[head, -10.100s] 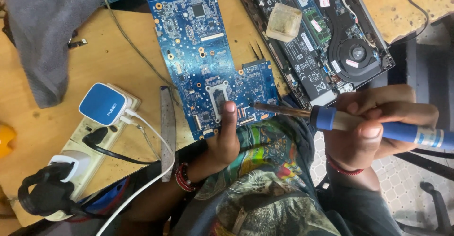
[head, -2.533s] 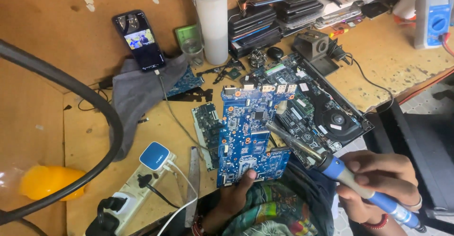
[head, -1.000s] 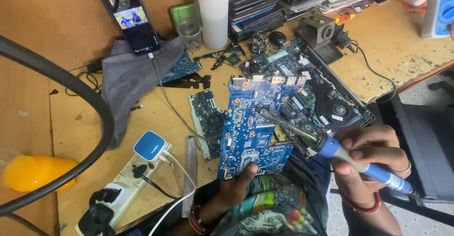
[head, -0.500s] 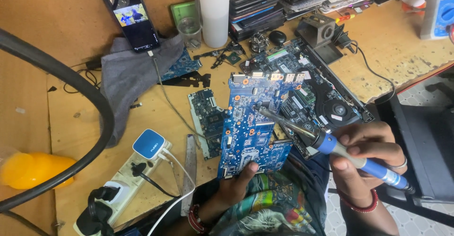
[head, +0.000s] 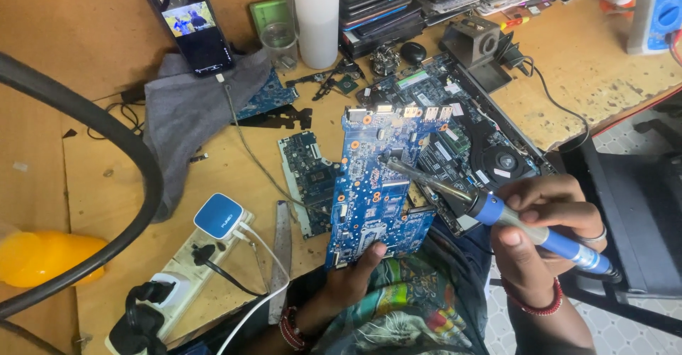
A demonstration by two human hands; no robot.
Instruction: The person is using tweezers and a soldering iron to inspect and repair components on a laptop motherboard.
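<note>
**My two hands, a blue board and a hot iron**

The biggest thing here is my wooden table. It is brown and full of stuff. A fat black hose bends across its left side. A grey cloth lies near the back, and a phone leans just above it with its screen lit. An open laptop lies on the right part of the table, with its round fan showing.

In the middle is the blue board. It stands tilted up off the table, in front of the open laptop. My left hand holds it from below, with my thumb pressed on its bottom edge. My fingers are behind the board, so I cannot see them.

A smaller green board lies flat just left of it. A white power strip sits near the front edge with a blue charger plugged in.

My right hand is wrapped tight around the blue soldering iron. Its metal tip rests on the upper part of the blue board.
</note>
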